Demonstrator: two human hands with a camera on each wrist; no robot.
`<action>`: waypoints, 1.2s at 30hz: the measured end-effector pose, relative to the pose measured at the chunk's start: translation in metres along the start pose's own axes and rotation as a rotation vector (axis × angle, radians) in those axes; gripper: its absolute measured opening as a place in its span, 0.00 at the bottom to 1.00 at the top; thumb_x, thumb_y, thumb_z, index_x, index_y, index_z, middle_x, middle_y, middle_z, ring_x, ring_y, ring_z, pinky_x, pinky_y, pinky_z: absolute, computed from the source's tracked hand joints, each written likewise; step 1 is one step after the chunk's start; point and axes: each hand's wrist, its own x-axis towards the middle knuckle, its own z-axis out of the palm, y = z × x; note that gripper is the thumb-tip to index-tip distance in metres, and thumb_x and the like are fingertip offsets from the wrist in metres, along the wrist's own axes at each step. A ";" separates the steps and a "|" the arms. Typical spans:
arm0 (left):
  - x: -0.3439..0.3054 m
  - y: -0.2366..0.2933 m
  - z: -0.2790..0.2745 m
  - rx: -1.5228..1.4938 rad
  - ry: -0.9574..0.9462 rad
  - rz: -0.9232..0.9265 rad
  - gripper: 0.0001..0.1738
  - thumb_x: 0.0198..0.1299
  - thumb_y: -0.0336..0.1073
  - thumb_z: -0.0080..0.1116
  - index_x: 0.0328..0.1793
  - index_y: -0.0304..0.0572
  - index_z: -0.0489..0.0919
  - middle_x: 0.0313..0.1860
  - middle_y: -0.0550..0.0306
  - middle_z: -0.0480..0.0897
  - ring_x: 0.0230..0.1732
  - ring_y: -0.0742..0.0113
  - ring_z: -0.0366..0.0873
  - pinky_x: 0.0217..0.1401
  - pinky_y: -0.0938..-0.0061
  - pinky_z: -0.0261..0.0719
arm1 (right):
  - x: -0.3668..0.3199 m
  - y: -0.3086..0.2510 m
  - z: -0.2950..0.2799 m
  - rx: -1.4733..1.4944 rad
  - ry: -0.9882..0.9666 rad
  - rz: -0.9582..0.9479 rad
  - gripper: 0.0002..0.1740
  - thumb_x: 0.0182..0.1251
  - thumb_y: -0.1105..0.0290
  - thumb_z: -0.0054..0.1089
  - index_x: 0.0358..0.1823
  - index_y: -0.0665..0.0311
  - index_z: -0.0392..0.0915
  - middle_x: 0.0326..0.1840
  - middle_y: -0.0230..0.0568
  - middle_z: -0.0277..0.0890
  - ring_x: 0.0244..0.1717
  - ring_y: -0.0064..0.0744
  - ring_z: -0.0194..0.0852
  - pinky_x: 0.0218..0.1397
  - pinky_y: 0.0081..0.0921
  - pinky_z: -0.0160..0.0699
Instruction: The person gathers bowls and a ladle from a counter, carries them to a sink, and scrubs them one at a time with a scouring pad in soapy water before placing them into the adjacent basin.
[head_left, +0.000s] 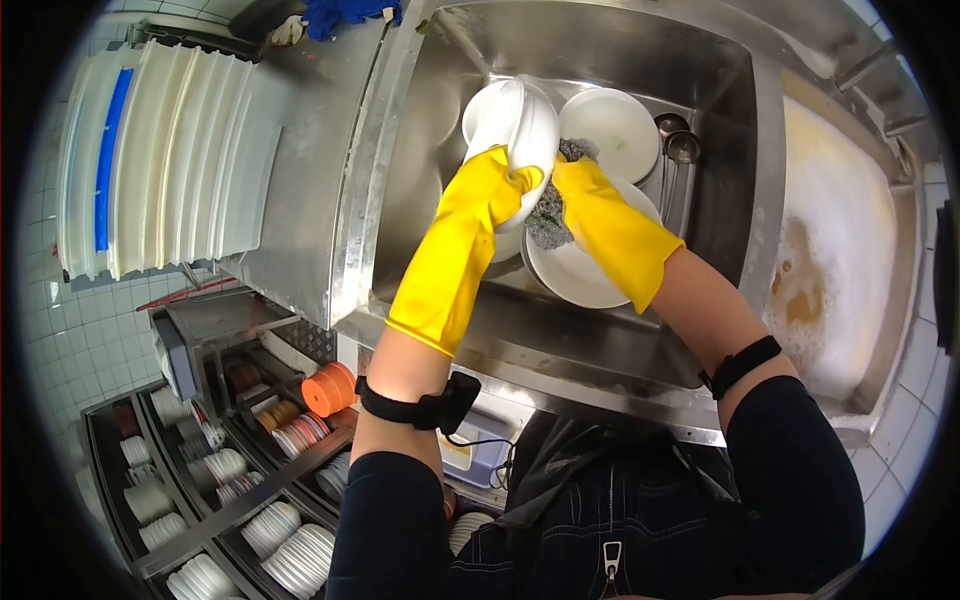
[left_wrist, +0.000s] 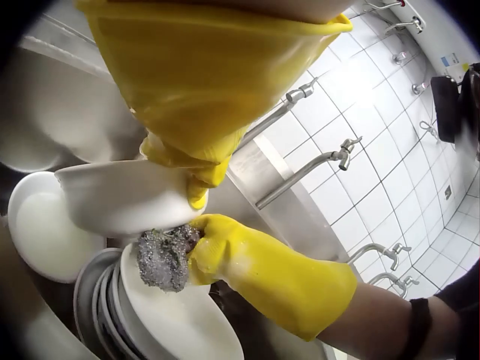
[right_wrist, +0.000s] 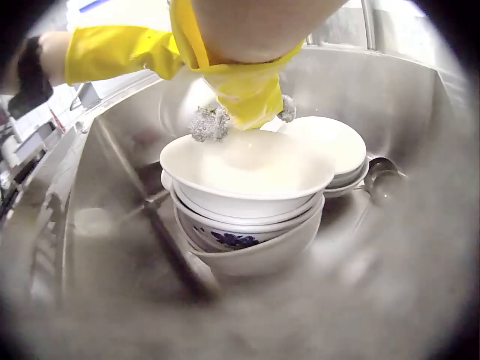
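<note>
Over the sink, my yellow-gloved left hand grips a white bowl by its rim, the bowl tipped up on its side. In my right hand, also gloved in yellow, is a grey steel wool scourer, held close beside the bowl. Under the right hand a stack of bowls stands in the sink, one with a blue floral pattern. Another stack of white dishes sits behind it, and a further white bowl is partly hidden behind the held one.
Two ladles lean at the sink's right side. Further right is a basin of foamy water. Pale plastic trays stand in a row at left. Below are compartments of stacked dishes and an orange tub. Taps line the tiled wall.
</note>
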 end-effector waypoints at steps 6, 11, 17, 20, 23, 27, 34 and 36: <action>0.003 0.029 0.011 0.251 0.044 0.109 0.27 0.58 0.47 0.66 0.54 0.32 0.78 0.46 0.36 0.83 0.45 0.42 0.80 0.54 0.62 0.75 | 0.031 -0.001 -0.011 -0.370 0.136 -0.176 0.35 0.61 0.49 0.64 0.57 0.75 0.75 0.53 0.57 0.79 0.52 0.48 0.79 0.52 0.38 0.75; 0.023 0.029 0.014 0.162 0.015 0.051 0.24 0.59 0.42 0.65 0.55 0.31 0.77 0.45 0.37 0.82 0.46 0.46 0.79 0.52 0.69 0.76 | 0.017 -0.041 -0.026 -0.523 -0.063 -0.116 0.34 0.63 0.47 0.58 0.57 0.71 0.76 0.53 0.57 0.79 0.54 0.49 0.79 0.51 0.39 0.76; 0.028 0.038 0.016 0.130 -0.042 0.023 0.27 0.58 0.45 0.64 0.56 0.30 0.76 0.49 0.35 0.81 0.51 0.40 0.78 0.56 0.64 0.75 | 0.019 -0.059 -0.029 -0.788 -0.077 -0.162 0.32 0.64 0.46 0.56 0.57 0.68 0.77 0.56 0.55 0.78 0.56 0.51 0.78 0.53 0.40 0.76; 0.043 0.034 0.023 0.085 -0.002 -0.031 0.29 0.59 0.46 0.63 0.58 0.29 0.76 0.52 0.33 0.80 0.53 0.38 0.77 0.58 0.62 0.73 | 0.007 -0.072 -0.034 -0.872 -0.099 -0.195 0.31 0.65 0.46 0.55 0.57 0.66 0.77 0.57 0.54 0.78 0.56 0.52 0.77 0.54 0.40 0.76; 0.059 0.021 0.034 0.116 0.102 0.071 0.22 0.60 0.40 0.65 0.55 0.35 0.77 0.39 0.41 0.82 0.38 0.49 0.75 0.44 0.64 0.75 | -0.013 -0.088 -0.047 -0.918 -0.130 -0.236 0.30 0.66 0.46 0.53 0.56 0.64 0.78 0.58 0.52 0.77 0.57 0.52 0.77 0.55 0.41 0.76; 0.060 0.038 0.026 0.108 0.107 0.045 0.29 0.62 0.46 0.61 0.62 0.30 0.74 0.51 0.35 0.82 0.52 0.46 0.80 0.56 0.66 0.74 | -0.036 -0.115 -0.087 -0.950 -0.065 -0.352 0.30 0.66 0.45 0.53 0.56 0.62 0.78 0.58 0.51 0.77 0.58 0.53 0.76 0.57 0.42 0.76; 0.071 0.044 0.040 -0.254 0.130 -0.049 0.29 0.65 0.47 0.57 0.63 0.31 0.74 0.60 0.37 0.79 0.61 0.47 0.76 0.64 0.67 0.70 | -0.051 -0.222 -0.207 -0.881 0.268 -0.807 0.27 0.65 0.52 0.58 0.59 0.62 0.72 0.57 0.51 0.76 0.58 0.52 0.73 0.57 0.41 0.73; 0.079 0.044 0.041 0.120 0.187 0.009 0.29 0.64 0.50 0.56 0.61 0.32 0.76 0.58 0.34 0.78 0.61 0.41 0.75 0.64 0.63 0.71 | -0.029 -0.236 -0.236 -0.925 0.397 -1.038 0.22 0.64 0.58 0.60 0.55 0.61 0.73 0.52 0.52 0.76 0.57 0.54 0.72 0.58 0.40 0.72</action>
